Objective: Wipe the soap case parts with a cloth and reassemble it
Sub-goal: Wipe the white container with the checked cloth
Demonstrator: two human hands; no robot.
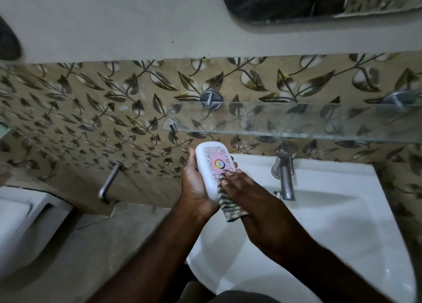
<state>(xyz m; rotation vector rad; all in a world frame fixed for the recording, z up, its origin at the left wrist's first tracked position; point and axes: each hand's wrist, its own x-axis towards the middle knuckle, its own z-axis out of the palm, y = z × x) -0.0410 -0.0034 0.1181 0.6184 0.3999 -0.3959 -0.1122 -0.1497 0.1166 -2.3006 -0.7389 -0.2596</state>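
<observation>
Wiping step. Our left hand (194,185) curls round soap case (209,163); our right hand (253,199) holds cloth (228,205), rubs top. Next, we think: turn case, wipe rest.

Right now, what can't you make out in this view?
Head view:
Soap case: lid alone or whole, unclear; the left hand covers its back.
Cloth: mostly under the right hand, whose thumb is hidden.
Lid logo: lettering too small.
Mirror: cut by the top edge.
</observation>
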